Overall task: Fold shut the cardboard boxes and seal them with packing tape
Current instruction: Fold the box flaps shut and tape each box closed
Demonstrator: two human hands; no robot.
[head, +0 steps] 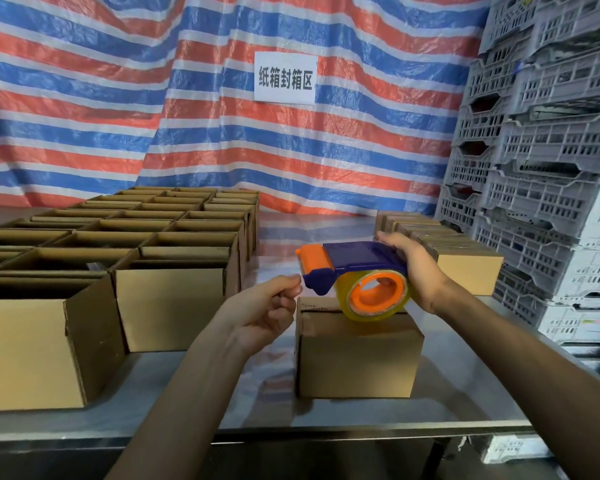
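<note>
A small cardboard box (357,358) with its flaps folded shut stands on the steel table (465,393) in front of me. Just above its top I hold a blue and orange tape dispenser (354,265) with a clear tape roll (378,292). My right hand (416,268) grips the dispenser's rear end. My left hand (271,303) pinches at the dispenser's front, by the cutter, where the tape end comes off; the tape itself is too clear to see.
Several open cardboard boxes (118,258) fill the table's left side. Closed boxes (461,258) are lined up at the right rear. Grey plastic crates (541,150) are stacked along the right. A striped tarp with a white sign (284,77) hangs behind.
</note>
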